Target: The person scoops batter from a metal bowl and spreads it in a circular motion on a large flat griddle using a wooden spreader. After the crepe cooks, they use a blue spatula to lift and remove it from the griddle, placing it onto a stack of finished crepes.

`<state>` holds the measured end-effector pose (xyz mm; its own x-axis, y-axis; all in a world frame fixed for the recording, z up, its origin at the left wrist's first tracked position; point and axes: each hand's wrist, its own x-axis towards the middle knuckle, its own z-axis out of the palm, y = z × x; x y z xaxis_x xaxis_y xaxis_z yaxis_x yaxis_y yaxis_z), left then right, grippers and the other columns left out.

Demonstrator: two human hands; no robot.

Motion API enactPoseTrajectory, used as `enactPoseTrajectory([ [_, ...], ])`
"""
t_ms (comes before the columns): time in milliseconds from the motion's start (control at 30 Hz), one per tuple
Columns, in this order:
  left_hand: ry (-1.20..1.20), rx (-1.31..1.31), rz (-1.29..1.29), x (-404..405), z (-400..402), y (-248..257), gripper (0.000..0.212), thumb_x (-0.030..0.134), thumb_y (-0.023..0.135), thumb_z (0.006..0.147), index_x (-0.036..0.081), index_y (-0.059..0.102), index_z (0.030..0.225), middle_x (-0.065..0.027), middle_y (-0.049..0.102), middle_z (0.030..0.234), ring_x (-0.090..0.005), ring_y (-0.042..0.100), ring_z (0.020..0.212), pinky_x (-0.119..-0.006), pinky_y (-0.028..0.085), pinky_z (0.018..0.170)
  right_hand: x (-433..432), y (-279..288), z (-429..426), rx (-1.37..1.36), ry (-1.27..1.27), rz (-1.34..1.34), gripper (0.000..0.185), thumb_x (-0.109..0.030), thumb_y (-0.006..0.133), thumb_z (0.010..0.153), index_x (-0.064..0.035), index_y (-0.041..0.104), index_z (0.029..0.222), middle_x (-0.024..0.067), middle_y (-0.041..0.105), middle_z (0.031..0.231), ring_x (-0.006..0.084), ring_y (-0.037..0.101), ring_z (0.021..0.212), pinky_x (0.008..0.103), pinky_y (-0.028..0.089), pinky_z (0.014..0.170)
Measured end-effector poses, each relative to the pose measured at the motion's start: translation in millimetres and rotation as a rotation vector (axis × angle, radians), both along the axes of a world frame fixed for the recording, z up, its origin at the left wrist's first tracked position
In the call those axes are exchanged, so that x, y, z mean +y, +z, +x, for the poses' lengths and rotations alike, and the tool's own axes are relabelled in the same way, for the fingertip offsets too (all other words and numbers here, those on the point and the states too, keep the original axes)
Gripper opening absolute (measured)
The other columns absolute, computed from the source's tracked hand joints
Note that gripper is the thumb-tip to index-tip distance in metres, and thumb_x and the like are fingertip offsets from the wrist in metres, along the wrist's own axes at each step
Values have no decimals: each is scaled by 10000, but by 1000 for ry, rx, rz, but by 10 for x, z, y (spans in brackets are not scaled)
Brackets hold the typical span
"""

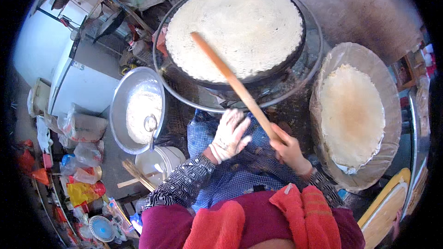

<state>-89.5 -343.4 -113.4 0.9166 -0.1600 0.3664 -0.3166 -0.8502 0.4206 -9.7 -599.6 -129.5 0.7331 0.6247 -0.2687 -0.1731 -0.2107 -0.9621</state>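
Note:
Batter lies spread in a wide pale round [249, 24] over a dark round griddle [221, 85], which sits inside a larger metal ring. My right hand [289, 150] grips the lower end of a flat wooden spreader [238, 86]; its far end is over the left part of the batter. My left hand [230, 136], in a whitish glove, holds nothing, fingers apart, just left of the spreader and below the ring. Left of the griddle, a metal basin [119, 124] holds pale batter and a metal ladle [151, 124]. At right, thin round flatbread [349, 117] lies on a plastic-lined basket [384, 86].
A white bucket [176, 157] stands below the basin, with a straw brush [138, 174] and a wooden stick across it. Plastic bags and a small blue-and-white basket [101, 228] crowd the lower left. Round boards [384, 211] lean at the lower right.

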Motion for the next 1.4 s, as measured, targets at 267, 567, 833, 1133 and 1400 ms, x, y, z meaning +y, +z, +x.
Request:
enactPoseTrajectory([
  [267, -112, -181, 364, 338, 2384, 554, 949, 725, 453, 858, -59, 431, 1393, -267, 432, 1447, -413, 323, 1417, -509, 188, 1201, -402, 697, -134, 351, -380, -33, 587, -161, 559, 963, -92, 381, 1519, -26, 525, 666, 66, 441, 450, 226, 365, 401],
  [567, 140, 242, 715, 1353, 3367, 298, 792, 589, 763, 700, -32, 612, 1169, -202, 617, 1170, -374, 514, 1239, -449, 357, 1116, 478, 686, 1274, 356, -42, 105, 604, -348, 536, 991, -68, 388, 1505, -62, 425, 580, 55, 391, 441, 226, 316, 401],
  [833, 295, 191, 450, 2520, 2222, 238, 891, 603, 795, 623, -77, 582, 1157, -247, 584, 1174, -391, 495, 1222, -457, 379, 1071, 1153, 618, 1323, 547, 197, 112, 581, -124, 618, 940, -141, 433, 1491, -25, 593, 766, 58, 457, 456, 220, 386, 407],
  [1133, 298, 233, 398, 1946, 450, 278, 1169, 771, 596, 702, -117, 345, 1420, -346, 378, 1438, -503, 331, 1373, -545, 222, 1171, 482, -34, 43, -75, 246, -73, 552, -140, 680, 917, -90, 503, 1437, 139, 690, 1205, 237, 696, 988, 322, 537, 863],
  [1400, 145, 38, 384, 1793, 1665, -32, 1026, 656, 690, 614, -84, 498, 1298, -297, 505, 1347, -462, 395, 1344, -490, 274, 1173, 572, 338, -170, 586, -40, 71, 598, -151, 602, 935, -110, 416, 1502, 5, 616, 931, 102, 561, 647, 239, 457, 572],
])
